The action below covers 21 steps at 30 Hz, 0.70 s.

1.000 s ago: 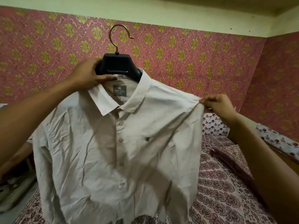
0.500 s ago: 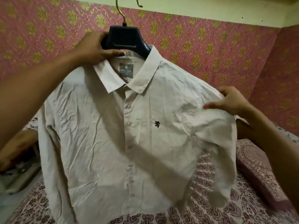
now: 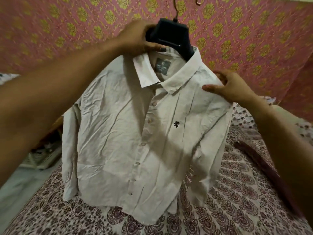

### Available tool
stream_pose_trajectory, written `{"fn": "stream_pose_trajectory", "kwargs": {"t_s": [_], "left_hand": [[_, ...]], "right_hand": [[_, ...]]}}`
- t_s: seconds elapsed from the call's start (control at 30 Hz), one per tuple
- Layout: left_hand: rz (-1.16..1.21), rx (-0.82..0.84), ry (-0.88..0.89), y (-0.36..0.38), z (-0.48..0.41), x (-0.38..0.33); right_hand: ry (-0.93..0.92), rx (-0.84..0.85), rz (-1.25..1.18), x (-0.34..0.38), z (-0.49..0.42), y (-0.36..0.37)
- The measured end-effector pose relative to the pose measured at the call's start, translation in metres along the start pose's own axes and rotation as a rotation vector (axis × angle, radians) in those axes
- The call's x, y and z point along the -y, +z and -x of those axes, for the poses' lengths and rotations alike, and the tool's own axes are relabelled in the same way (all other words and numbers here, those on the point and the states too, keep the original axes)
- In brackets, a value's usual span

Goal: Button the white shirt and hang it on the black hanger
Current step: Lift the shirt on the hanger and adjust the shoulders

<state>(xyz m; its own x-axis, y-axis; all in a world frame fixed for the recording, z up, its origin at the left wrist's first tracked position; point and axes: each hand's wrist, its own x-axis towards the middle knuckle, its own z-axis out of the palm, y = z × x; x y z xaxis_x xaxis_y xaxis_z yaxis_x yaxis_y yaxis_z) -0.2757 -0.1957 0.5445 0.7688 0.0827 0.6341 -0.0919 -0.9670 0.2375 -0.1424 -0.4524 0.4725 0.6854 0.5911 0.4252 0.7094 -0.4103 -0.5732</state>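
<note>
Over a print-covered bed [image 3: 237, 200], the white shirt [image 3: 118, 141] hangs long axis downward, placket buttoned, its shoulders on the black hanger [image 3: 172, 33]. The left hand [image 3: 137, 38] grips the hanger's neck at the collar. The right hand [image 3: 233, 87], lower, lies on the shirt's shoulder with thumb flat; whether it pinches cloth cannot be told. A dark chest emblem [image 3: 176, 125] and a grey collar label [image 3: 162, 64] are too blurred to read.

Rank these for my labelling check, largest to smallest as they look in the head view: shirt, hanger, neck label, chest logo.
1. shirt
2. hanger, counting only the part that shows; its arms are hidden inside the shirt
3. neck label
4. chest logo
</note>
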Motion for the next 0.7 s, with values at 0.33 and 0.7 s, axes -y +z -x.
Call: {"fn": "stream_pose_trajectory", "kwargs": {"t_s": [0.33, 0.7], "left_hand": [[0.085, 0.054, -0.015, -0.002, -0.001, -0.016], [-0.405, 0.017, 0.329, 0.041, 0.058, -0.055]], "right_hand": [[-0.163, -0.042, 0.149, 0.062, -0.012, -0.005], [-0.216, 0.003, 0.168, 0.075, -0.021, -0.021]]}}
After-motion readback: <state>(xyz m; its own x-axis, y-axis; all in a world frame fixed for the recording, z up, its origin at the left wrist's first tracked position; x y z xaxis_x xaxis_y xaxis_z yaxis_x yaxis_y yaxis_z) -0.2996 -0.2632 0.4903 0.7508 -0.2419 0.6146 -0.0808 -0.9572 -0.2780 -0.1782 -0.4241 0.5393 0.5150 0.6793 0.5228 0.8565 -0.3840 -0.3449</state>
